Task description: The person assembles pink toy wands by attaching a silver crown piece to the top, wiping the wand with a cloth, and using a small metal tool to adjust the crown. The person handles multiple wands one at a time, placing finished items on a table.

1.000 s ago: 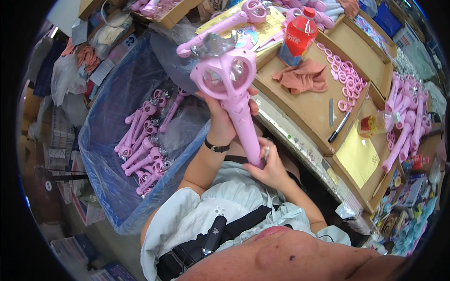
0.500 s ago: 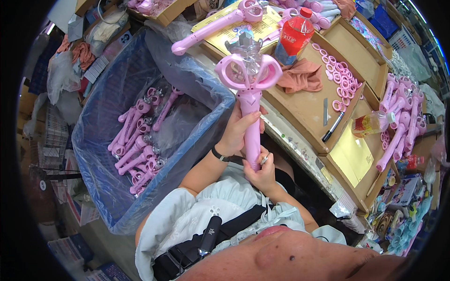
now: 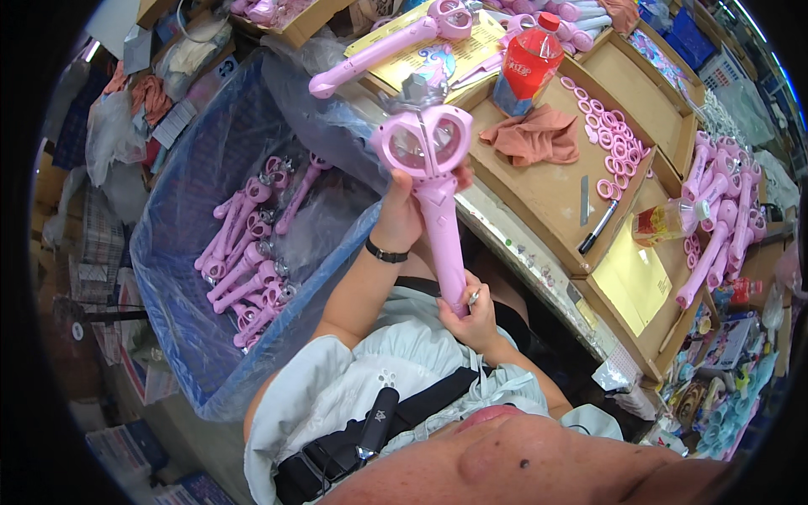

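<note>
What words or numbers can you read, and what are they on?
I won't copy words out, but here's what shows:
Red bottle: white characters on its label.
Upper yellow sheet: rows too small to read.
Black chest device: pale mark, too small.
Held pink wand: no readable words.

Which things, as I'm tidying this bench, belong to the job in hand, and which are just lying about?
Likely the job's:
pink wand, in left hand and right hand
bin wands
pink rings

Probably just lying about, untouched now:
red bottle
cloth
marker
clear bottle
</note>
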